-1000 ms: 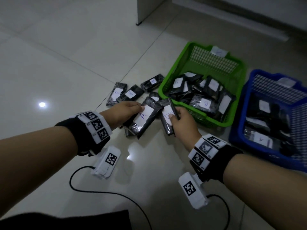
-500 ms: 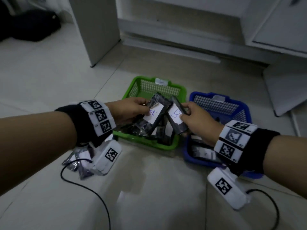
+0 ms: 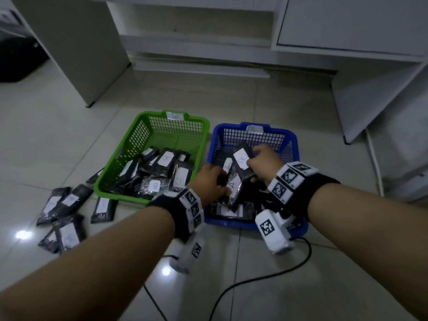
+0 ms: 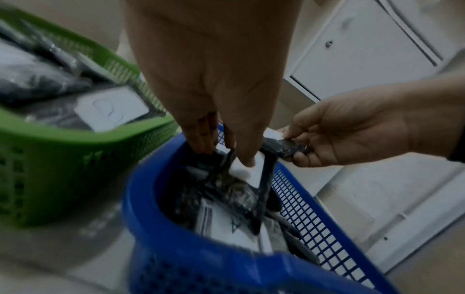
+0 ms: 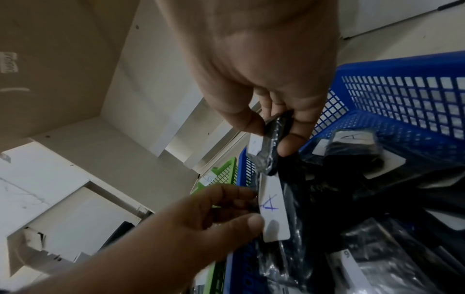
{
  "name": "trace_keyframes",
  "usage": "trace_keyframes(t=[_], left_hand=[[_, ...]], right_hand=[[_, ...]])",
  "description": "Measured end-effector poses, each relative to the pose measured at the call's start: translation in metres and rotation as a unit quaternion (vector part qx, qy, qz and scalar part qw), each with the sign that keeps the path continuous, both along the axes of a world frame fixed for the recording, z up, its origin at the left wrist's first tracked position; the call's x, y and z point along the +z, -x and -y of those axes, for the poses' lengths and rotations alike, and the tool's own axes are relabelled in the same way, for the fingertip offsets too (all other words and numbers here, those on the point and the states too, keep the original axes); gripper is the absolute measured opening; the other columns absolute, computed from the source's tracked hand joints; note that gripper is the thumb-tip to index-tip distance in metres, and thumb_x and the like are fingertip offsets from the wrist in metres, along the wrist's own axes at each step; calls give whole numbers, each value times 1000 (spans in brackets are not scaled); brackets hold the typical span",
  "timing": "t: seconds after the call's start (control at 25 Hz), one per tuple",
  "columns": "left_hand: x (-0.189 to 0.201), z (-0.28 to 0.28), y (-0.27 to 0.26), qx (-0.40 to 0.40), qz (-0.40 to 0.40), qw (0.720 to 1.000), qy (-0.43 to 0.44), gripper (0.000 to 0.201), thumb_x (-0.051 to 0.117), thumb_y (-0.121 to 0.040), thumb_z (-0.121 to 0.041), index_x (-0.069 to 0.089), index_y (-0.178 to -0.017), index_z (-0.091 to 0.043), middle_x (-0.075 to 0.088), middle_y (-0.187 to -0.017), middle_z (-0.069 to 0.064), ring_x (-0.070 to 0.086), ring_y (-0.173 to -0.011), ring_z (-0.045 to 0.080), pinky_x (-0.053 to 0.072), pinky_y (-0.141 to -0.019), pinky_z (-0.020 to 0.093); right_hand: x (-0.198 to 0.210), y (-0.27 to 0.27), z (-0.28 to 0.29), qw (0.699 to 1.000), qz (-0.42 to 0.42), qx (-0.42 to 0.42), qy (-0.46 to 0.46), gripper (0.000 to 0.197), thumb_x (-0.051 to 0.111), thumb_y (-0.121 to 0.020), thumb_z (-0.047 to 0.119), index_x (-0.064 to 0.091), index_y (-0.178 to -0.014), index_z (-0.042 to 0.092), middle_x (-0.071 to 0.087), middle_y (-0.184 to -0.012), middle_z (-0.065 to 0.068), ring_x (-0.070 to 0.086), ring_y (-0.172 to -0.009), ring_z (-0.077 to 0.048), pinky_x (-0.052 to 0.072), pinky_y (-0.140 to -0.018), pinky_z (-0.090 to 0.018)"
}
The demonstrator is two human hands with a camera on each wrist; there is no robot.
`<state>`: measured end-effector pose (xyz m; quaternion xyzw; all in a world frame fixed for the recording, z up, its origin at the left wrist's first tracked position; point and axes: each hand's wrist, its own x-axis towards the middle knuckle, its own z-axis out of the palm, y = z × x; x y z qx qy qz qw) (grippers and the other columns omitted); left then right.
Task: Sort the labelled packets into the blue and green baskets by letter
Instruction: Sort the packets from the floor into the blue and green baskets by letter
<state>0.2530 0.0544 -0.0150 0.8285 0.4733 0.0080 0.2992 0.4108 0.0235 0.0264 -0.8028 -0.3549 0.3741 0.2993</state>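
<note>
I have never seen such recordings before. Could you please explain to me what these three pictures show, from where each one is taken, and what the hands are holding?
No machine here: a person works with bare hands, wearing marker bands and small cameras on both wrists. The head view looks down from the person's head. The two wrist views look along each hand toward its fingers.

On the tiled floor stand a green basket and a blue basket, both holding dark packets with white labels. More loose packets lie on the floor left of the green basket.

The left hand pinches a packet labelled A over the blue basket. The right hand holds a second packet there too; its letter looks like B, though I cannot be sure.
</note>
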Motion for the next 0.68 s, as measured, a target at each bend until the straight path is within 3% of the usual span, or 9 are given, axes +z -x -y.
trace_keyframes(t=[0.08, 0.16, 0.24, 0.4, 0.52, 0.6, 0.68], left_hand=[[29, -20, 10, -102, -94, 990, -21, 41, 64, -85, -33, 56, -122, -18, 44, -127, 7, 53, -110, 23, 44, -97, 34], [66, -47, 28, -185, -179, 965, -40, 33, 58, -89, -33, 61, -120, -23, 54, -124, 1, 55, -102, 16, 42, -89, 27], [97, -72, 57, -203, -212, 955, -48, 29, 55, -90, -30, 64, -117, -26, 62, -120, -3, 58, -99, 13, 40, -84, 22], [116, -100, 145, -171, -221, 959, -39, 27, 56, -90, -25, 65, -115, -25, 64, -117, -4, 61, -103, 13, 40, -83, 18], [100, -109, 209, -115, -188, 975, -35, 24, 58, -88, -23, 68, -109, -27, 65, -113, -5, 62, -99, 11, 43, -85, 19], [80, -121, 252, -46, -143, 988, -40, 20, 60, -87, -26, 69, -105, -28, 65, -109, -3, 63, -97, 13, 44, -84, 21], [58, -129, 286, 10, -100, 994, -33, 18, 61, -87, -27, 69, -102, -28, 65, -106, -3, 64, -95, 14, 44, -85, 21]], right_hand=[[0, 4, -4, 1000, 1, 1, -19, 22, 59, -83, 10, 50, -103, 15, 60, -87, -5, 68, -80, -33, 59, -70, -47], [-1, 12, -13, 998, 16, 7, -52, 23, 60, -81, 11, 52, -101, 18, 63, -94, -6, 66, -85, -30, 57, -76, -43], [-3, 31, -24, 997, 27, 40, -67, 28, 61, -80, 10, 53, -106, 19, 64, -99, -6, 64, -91, -28, 53, -77, -37], [-11, 95, -59, 988, 7, 146, -54, 33, 61, -81, 6, 57, -110, 20, 58, -81, 3, 65, -82, -26, 58, -69, -41], [-21, 144, -83, 981, 6, 188, -53, 31, 60, -86, 5, 59, -112, 22, 51, -74, 9, 57, -68, -16, 52, -63, -35], [-39, 180, -94, 979, -10, 195, -49, 31, 59, -87, 5, 61, -112, 23, 56, -81, 6, 55, -64, -14, 52, -61, -33], [-58, 207, -98, 985, -19, 163, -57, 31, 60, -85, 5, 64, -112, 21, 65, -100, -5, 62, -74, -22, 55, -73, -36]])
